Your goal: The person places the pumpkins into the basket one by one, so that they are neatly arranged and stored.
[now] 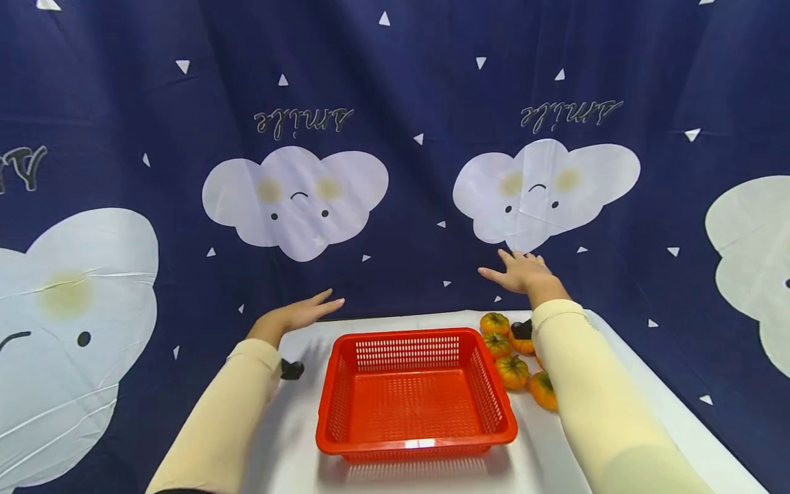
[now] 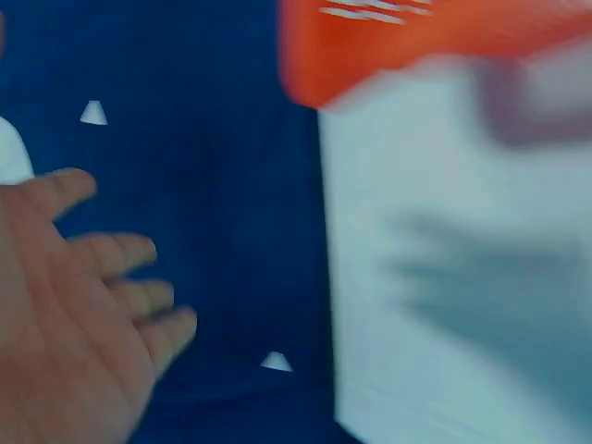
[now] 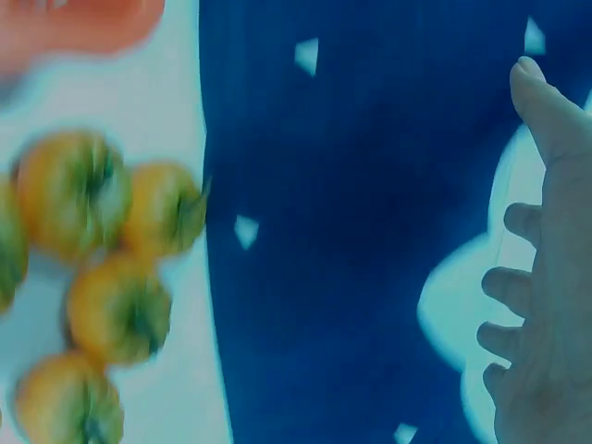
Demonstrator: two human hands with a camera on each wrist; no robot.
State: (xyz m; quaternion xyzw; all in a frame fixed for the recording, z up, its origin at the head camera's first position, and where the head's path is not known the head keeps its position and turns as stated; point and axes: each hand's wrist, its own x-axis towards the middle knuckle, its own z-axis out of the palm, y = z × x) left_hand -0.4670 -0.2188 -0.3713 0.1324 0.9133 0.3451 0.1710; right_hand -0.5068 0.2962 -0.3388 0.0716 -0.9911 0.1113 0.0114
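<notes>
A red plastic basket (image 1: pixel 407 405) with slotted walls stands on the white table, and nothing lies in it. To its right sits a group of round orange fruits (image 1: pixel 512 372) with green tops, like persimmons; my right forearm hides some of them. My left hand (image 1: pixel 296 315) is raised beyond the basket's left side, fingers extended and holding nothing. Higher up, my right hand (image 1: pixel 521 272) is held above and beyond the fruits, its fingers spread and touching nothing. In the right wrist view, several fruits (image 3: pixel 120 310) lie close together, well away from that hand (image 3: pixel 560 277).
A white-topped table (image 1: pixel 296 425) carries the basket and fruits. Behind it hangs a dark blue cloth (image 1: pixel 420 206) printed with white clouds and small triangles. Black wrist cameras (image 1: pixel 292 370) stick out from the sleeves.
</notes>
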